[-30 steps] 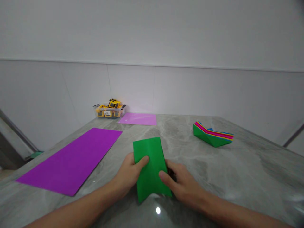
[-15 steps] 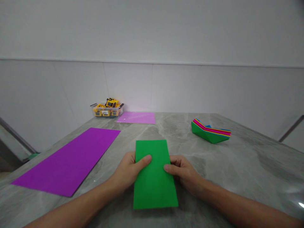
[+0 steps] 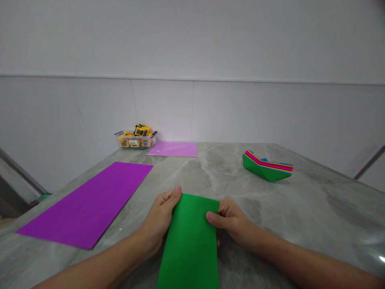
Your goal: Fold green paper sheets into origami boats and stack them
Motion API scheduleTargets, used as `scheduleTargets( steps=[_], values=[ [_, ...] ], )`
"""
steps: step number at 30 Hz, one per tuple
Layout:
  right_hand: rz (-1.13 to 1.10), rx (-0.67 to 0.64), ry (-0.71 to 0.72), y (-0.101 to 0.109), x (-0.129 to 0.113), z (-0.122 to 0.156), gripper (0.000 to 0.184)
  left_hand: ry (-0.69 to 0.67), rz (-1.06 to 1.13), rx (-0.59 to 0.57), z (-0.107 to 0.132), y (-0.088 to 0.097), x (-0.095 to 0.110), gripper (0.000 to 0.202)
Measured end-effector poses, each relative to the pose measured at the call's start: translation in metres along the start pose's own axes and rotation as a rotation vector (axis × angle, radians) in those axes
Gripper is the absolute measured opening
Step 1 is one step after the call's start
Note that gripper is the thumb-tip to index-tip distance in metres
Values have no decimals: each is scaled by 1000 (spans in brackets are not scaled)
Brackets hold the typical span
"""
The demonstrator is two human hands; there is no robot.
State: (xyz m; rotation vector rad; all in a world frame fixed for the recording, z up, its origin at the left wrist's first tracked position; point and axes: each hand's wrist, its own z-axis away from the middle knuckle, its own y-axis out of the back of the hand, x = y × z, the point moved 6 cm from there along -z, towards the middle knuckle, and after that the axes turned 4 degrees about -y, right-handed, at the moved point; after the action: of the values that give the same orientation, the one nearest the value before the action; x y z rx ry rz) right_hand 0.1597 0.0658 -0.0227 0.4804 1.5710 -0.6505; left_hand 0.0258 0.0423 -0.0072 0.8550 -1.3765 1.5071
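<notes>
Pinching the far end of the green sheet (image 3: 189,241) from both sides, I have my left hand (image 3: 161,216) closed on its far left corner, thumb lying on top along the edge. My right hand (image 3: 233,220) is clamped on the far right corner, thumb over the paper and fingers curled beneath. The sheet runs from my hands toward me and out of the bottom of the view, low over the grey marble table (image 3: 300,208). To my left a large purple sheet (image 3: 87,200) lies flat. Near the wall, a smaller pink sheet (image 3: 174,149) lies just beside a clear box of yellow toys (image 3: 136,138). Off to the right, well apart, sits a stack of folded coloured papers (image 3: 267,166), green outermost.
</notes>
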Motion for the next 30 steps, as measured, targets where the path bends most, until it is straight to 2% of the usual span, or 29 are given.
scheduleTargets(
  steps=[5,11,13,15,17,19,21,24,27,30],
  values=[
    [-13,48,-17,3,3,2,51,-18,-42,27,-1,6,3,52],
    [38,224,-33,12,1,3,54,-85,-246,41,-7,14,1,60],
    [45,345,-7,22,-2,3,54,-116,-281,-1,-7,11,1,58],
    [37,479,25,34,-5,5,52,-123,-301,-90,-8,5,-2,54],
    [25,552,35,44,-6,7,50,-95,-337,-159,-9,3,-6,53],
    [5,490,-4,48,-3,6,49,-77,-430,-143,-12,9,-8,55],
    [-5,281,-110,42,3,4,47,-75,-589,-116,-14,16,-5,57],
    [64,-9,-188,27,6,6,47,-65,-885,-260,-12,13,0,50],
    [183,-102,-161,14,1,7,55,-122,-1068,-423,0,0,4,41],
    [289,-142,-135,-1,-2,7,58,-165,-1140,-534,12,-14,0,38]
  ],
)
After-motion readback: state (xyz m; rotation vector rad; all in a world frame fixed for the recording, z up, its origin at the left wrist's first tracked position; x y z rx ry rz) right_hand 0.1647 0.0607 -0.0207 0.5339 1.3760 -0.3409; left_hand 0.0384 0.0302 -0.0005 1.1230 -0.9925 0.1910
